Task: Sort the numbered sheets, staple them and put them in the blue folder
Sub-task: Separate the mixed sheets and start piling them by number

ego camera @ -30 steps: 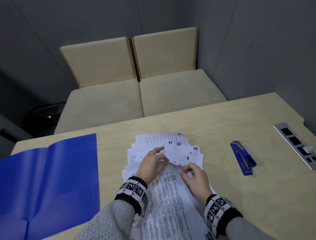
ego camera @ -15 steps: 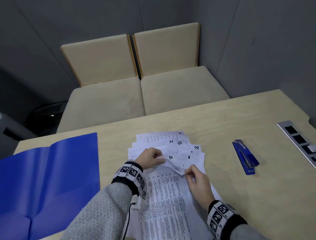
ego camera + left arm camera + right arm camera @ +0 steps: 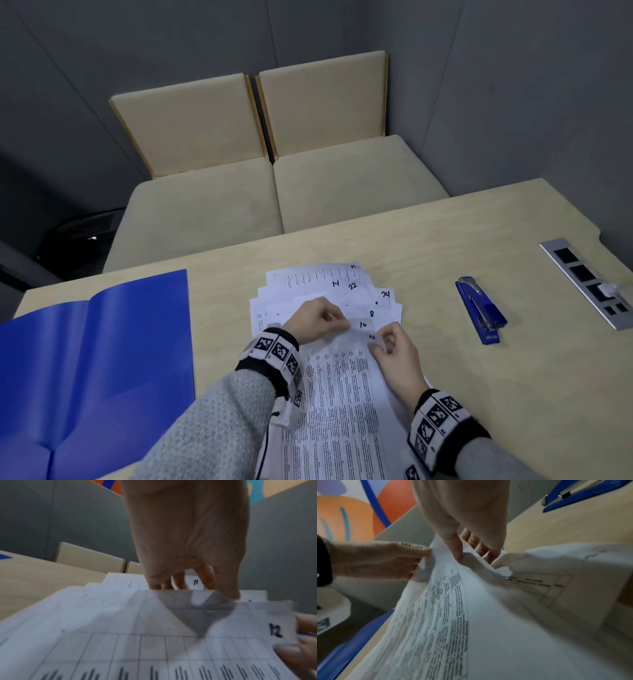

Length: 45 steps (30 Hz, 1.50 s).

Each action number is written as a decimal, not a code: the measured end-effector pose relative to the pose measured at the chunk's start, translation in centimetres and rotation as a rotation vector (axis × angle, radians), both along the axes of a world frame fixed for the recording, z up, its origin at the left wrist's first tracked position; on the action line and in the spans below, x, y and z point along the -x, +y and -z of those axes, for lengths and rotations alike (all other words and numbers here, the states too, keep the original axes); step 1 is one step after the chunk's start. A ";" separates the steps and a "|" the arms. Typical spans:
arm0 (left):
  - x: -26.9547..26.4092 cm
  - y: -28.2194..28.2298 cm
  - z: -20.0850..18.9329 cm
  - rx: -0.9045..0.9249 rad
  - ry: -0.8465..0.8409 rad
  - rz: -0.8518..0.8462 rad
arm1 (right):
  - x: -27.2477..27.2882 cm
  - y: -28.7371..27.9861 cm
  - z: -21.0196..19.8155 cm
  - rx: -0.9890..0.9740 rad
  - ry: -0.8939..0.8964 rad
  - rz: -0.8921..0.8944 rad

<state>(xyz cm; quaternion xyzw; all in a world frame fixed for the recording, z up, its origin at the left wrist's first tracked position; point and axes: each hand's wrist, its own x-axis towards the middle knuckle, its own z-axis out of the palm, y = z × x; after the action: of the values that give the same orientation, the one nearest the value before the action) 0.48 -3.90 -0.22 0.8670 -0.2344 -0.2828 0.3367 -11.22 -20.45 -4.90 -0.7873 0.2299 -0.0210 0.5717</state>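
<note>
A fanned pile of numbered sheets (image 3: 322, 284) lies mid-table, with 14, 22, 24, 8 and 10 showing at their corners. My left hand (image 3: 317, 320) pinches the top edge of a raised sheet (image 3: 197, 612). My right hand (image 3: 390, 346) pinches the corner of the printed sheet marked 12 (image 3: 274, 630), thumb on top in the right wrist view (image 3: 455, 547). The open blue folder (image 3: 92, 359) lies flat at the left. The blue stapler (image 3: 481, 308) sits to the right of the sheets.
A metal socket strip (image 3: 589, 281) is set into the table (image 3: 445, 240) at the far right. Two beige cushioned seats (image 3: 274, 192) stand beyond the far table edge, against grey walls.
Both hands have shifted slightly up the pile. The left hand has gone from spread fingers to a pinch, and the sheet between the hands has risen, now showing 10 and 12.
</note>
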 end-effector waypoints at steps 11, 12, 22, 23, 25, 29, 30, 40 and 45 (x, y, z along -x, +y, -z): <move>0.7 -1.1 2.7 -0.012 -0.468 -0.052 | 0.5 -0.7 0.7 0.261 0.014 -0.002; 0.9 -0.8 2.8 0.006 -0.490 -0.051 | 0.5 -0.6 0.7 0.263 -0.005 -0.017; 0.7 -0.7 1.7 0.002 -0.330 -0.071 | 1.1 0.0 1.0 0.271 -0.129 -0.032; 0.4 -1.0 1.7 -0.022 -0.287 -0.074 | 1.1 0.0 1.1 0.269 -0.134 -0.037; -0.3 -1.5 1.7 -0.069 -0.207 -0.101 | 0.9 -0.1 1.3 0.250 -0.136 -0.038; -0.9 -2.2 1.3 -0.111 -0.125 -0.132 | 0.8 -0.2 1.0 0.118 -0.028 -0.065; -1.0 -2.2 1.2 -0.125 -0.104 -0.127 | 0.6 -0.2 0.6 0.100 -0.015 -0.108; -0.4 -0.1 2.6 -0.116 -0.134 -0.174 | -5.6 -3.6 -0.2 -0.119 0.191 0.170; 0.8 0.6 3.5 -0.013 -0.300 -0.223 | -6.6 -3.8 0.8 0.055 0.233 0.103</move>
<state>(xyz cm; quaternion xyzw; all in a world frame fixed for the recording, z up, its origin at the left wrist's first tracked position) -0.31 -3.30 -3.69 0.9222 -0.1827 -0.1128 0.3216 -4.61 -24.27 -5.73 -0.7869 0.3341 0.0350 0.5176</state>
